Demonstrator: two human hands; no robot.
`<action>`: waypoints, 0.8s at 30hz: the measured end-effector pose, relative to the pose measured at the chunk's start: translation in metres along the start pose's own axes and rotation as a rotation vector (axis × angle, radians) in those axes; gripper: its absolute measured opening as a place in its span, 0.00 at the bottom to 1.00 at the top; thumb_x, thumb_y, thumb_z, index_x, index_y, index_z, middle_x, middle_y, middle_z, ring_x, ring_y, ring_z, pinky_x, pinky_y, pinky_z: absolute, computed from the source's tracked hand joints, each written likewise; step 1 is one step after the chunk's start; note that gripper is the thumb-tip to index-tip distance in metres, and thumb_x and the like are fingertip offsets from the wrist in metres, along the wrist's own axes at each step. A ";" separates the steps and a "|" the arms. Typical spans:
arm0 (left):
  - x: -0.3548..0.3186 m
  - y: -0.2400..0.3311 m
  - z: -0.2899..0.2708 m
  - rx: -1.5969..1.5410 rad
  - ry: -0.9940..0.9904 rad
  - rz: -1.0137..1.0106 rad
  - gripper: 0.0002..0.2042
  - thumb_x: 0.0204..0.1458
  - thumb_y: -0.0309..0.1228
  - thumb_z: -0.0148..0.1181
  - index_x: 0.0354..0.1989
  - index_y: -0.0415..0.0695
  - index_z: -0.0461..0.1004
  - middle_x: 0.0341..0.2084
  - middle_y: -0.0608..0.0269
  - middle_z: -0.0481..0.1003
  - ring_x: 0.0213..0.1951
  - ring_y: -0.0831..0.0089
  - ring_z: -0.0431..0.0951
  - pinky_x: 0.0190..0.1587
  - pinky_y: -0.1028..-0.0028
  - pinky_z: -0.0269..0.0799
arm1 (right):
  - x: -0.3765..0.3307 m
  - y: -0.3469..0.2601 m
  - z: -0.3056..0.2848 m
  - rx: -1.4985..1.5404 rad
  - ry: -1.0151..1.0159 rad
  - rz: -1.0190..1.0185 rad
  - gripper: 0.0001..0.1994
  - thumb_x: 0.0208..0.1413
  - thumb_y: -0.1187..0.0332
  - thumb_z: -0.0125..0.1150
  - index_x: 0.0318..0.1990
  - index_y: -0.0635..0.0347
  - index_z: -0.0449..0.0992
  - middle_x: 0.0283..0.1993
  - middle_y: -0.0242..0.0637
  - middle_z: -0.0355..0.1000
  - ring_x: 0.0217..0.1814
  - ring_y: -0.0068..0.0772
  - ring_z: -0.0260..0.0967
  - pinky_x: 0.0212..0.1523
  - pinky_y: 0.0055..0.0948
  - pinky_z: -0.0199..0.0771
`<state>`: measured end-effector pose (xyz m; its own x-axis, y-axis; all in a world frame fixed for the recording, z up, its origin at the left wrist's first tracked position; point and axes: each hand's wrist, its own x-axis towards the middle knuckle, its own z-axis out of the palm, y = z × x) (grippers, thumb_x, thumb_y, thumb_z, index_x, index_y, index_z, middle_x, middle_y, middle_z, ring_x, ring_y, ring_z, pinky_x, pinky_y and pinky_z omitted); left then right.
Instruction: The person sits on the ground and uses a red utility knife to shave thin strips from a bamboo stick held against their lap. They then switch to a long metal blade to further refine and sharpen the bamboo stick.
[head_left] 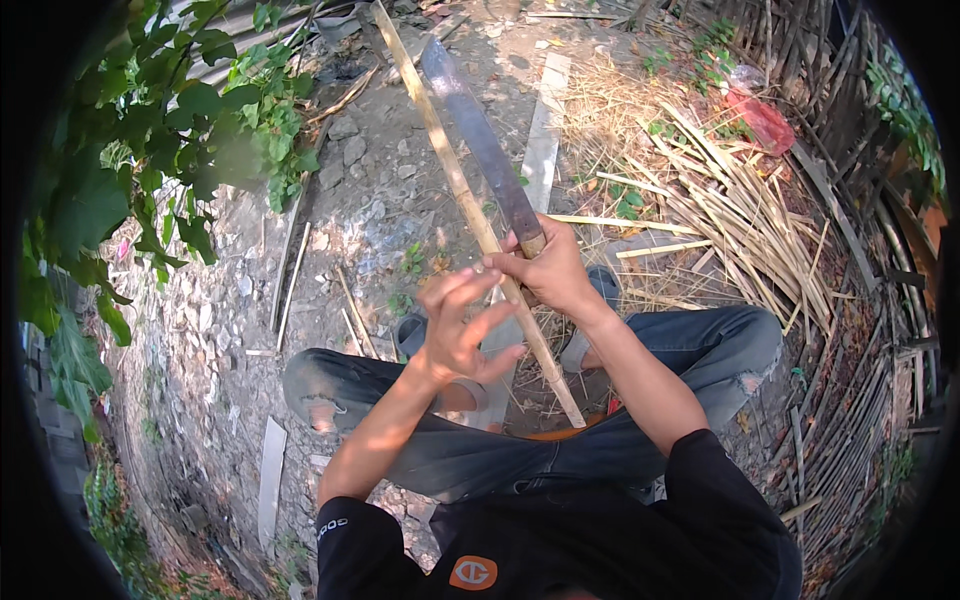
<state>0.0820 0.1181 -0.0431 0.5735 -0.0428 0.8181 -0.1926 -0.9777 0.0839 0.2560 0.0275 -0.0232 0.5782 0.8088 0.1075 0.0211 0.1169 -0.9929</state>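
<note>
My right hand is wrapped round the short wooden handle of a machete, its long dark blade pointing up and away to the left. A long, pale bamboo strip slants beside the blade, from the far side down to between my knees. The right thumb reaches across to this strip, close to the machete's handle. To the left of the strip, my left hand is open, its fingers apart and their tips near the right thumb. Whether those fingertips touch the strip, I cannot tell.
A heap of split bamboo strips lies at the right on dry shavings. Beyond my feet a flat grey board stretches away. Leafy branches hang at the left over stony ground. A red net bag lies at the far right.
</note>
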 end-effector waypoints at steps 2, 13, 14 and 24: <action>0.029 -0.035 -0.015 0.020 0.211 -0.365 0.31 0.54 0.43 0.70 0.64 0.42 0.71 0.61 0.49 0.71 0.64 0.54 0.65 0.67 0.54 0.58 | -0.005 0.002 -0.004 -0.067 -0.033 0.026 0.16 0.49 0.74 0.82 0.33 0.60 0.74 0.30 0.27 0.76 0.30 0.14 0.72 0.32 0.21 0.72; 0.098 -0.135 -0.060 -0.782 0.153 -0.903 0.20 0.67 0.39 0.62 0.61 0.39 0.74 0.36 0.66 0.83 0.38 0.79 0.81 0.47 0.72 0.77 | -0.024 0.025 0.025 0.103 -0.146 -0.062 0.17 0.49 0.71 0.83 0.45 0.63 0.82 0.36 0.27 0.78 0.38 0.16 0.72 0.41 0.26 0.74; 0.102 -0.132 -0.060 -0.775 0.164 -0.882 0.19 0.67 0.38 0.63 0.60 0.38 0.75 0.35 0.65 0.83 0.37 0.79 0.82 0.46 0.73 0.78 | -0.024 0.026 0.025 0.120 -0.099 -0.088 0.19 0.48 0.70 0.83 0.46 0.64 0.82 0.38 0.28 0.79 0.38 0.17 0.72 0.41 0.26 0.75; 0.054 -0.123 -0.022 -0.686 0.132 -0.825 0.14 0.65 0.27 0.65 0.53 0.32 0.75 0.40 0.53 0.85 0.45 0.71 0.86 0.45 0.74 0.84 | -0.033 0.047 -0.018 0.108 0.279 0.049 0.19 0.52 0.64 0.82 0.35 0.60 0.72 0.43 0.41 0.83 0.34 0.19 0.77 0.35 0.25 0.77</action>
<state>0.1195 0.2403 0.0035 0.6479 0.6389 0.4148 -0.2145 -0.3694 0.9042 0.2526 -0.0040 -0.0744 0.7787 0.6268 0.0264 -0.0905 0.1539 -0.9839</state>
